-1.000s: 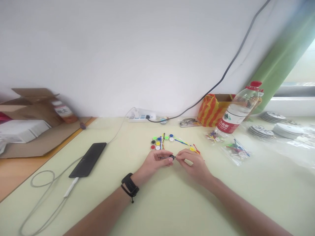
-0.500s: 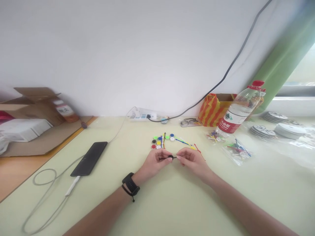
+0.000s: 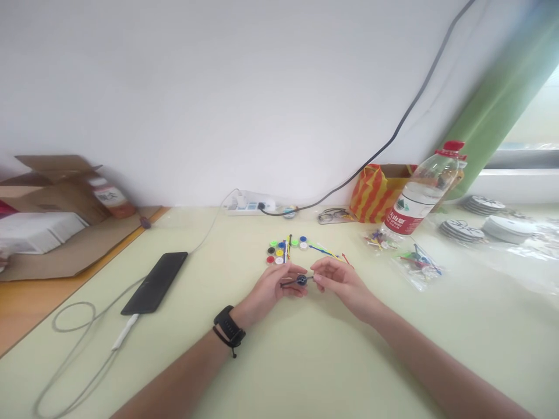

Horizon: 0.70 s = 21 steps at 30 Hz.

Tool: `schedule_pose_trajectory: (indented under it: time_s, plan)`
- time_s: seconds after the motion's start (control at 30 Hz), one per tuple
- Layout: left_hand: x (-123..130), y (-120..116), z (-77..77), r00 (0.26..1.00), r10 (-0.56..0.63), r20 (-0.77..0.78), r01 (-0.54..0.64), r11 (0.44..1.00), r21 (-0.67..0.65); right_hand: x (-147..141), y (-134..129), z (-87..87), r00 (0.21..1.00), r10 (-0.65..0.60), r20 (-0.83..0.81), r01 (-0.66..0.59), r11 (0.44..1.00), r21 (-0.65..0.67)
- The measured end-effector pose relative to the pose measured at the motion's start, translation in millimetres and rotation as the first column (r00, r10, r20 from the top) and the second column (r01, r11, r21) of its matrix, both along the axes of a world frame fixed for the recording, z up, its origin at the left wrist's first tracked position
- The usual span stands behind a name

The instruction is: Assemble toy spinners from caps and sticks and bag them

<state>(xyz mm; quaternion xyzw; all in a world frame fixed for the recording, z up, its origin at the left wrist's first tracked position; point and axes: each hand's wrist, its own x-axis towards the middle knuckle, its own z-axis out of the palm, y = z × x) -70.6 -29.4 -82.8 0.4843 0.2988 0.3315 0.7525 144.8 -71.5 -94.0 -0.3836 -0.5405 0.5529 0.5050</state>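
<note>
A small black arrow spinner with a round disc (image 3: 301,280) at its middle spans the gap between my hands. My right hand (image 3: 343,285) pinches the right end of its thin shaft between thumb and fingertips. Around the disc, the fingers and thumb of my left hand (image 3: 273,288) are spread apart; the arrow's left end lies against it, though exact contact is hard to tell. Just beyond sit several coloured discs (image 3: 271,260), some thin coloured arrows (image 3: 288,247), a blue arrow (image 3: 322,251) and a red arrow (image 3: 346,259).
Left of me lies a black phone (image 3: 155,283) on a looping cable, near an open cardboard box (image 3: 61,180). A power strip (image 3: 251,208) is by the wall. To the right stand a water bottle (image 3: 421,198), a striped bag (image 3: 371,195) and small bags of parts (image 3: 419,265).
My left thumb has come off the disc and the left fingers have spread, so the disc's face now shows. My right hand keeps its pinch on the shaft.
</note>
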Motion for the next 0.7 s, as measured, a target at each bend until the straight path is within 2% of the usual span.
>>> schedule_pose_trajectory:
  time_s: [0.1, 0.23, 0.4, 0.53, 0.63, 0.7]
  plan:
    - [-1, 0, 2.7, 0.998, -0.054, 0.027, 0.055, 0.997, -0.054, 0, 0, -1.0, 1.000, 0.007, 0.003, -0.007, 1.000, -0.001]
    - [-1, 0, 2.4, 0.998, -0.060, 0.015, 0.060, 0.998, 0.018, 0, 1, -4.1, 0.999, -0.038, 0.032, 0.037, 0.999, 0.011]
    - [0, 2, -3.1, 0.998, 0.042, -0.051, -0.037, 0.993, 0.110, 2, 2, -8.2, 0.949, -0.256, 0.186, 0.226, 0.960, 0.166]
    - [0, 5, -7.8, 0.992, 0.100, -0.071, -0.090, 0.987, 0.129, 1, -2, -11.1, 0.891, -0.288, 0.351, 0.176, 0.932, 0.316]
    - [0, 6, -10.6, 0.990, 0.116, -0.075, -0.104, 0.984, 0.143, -2, -7, -12.5, 0.876, -0.321, 0.359, 0.172, 0.905, 0.390]
    - [0, 7, -12.5, 0.989, 0.128, -0.069, -0.116, 0.982, 0.152, -3, -9, -12.1, 0.876, -0.307, 0.371, 0.157, 0.910, 0.382]
